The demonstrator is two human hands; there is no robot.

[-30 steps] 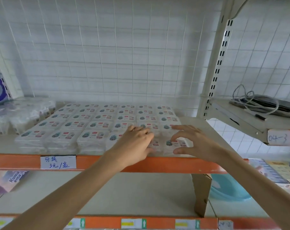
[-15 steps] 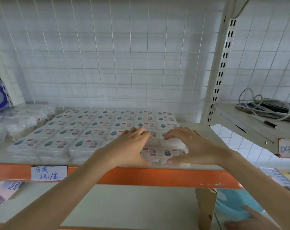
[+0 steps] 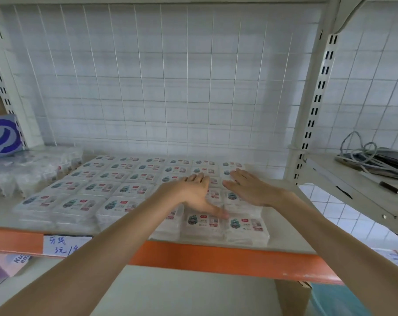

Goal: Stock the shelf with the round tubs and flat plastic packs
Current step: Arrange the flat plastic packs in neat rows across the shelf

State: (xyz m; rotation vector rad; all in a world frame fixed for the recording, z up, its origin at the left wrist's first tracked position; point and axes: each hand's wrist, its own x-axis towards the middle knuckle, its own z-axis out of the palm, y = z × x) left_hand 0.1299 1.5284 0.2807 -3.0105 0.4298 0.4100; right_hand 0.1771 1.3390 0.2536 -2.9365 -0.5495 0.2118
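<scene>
Both hands, left hand (image 3: 194, 193) and right hand (image 3: 252, 190), lie flat and open, gripping nothing, seemingly pressing the flat packs (image 3: 125, 190) level on the shelf (image 3: 193, 254); next needs fresh stock.

Over the block of flat packs (image 3: 134, 190) the air stands open high up. Behind the block a wire grid (image 3: 166, 87) closes the shelf (image 3: 4, 215). Left of it clear wrapped bundles (image 3: 29, 172) crowd close. Right of it a bare strip runs to the upright post (image 3: 307, 124). The left hand (image 3: 193, 192) and right hand (image 3: 250, 190) lie flat over its right end.
</scene>
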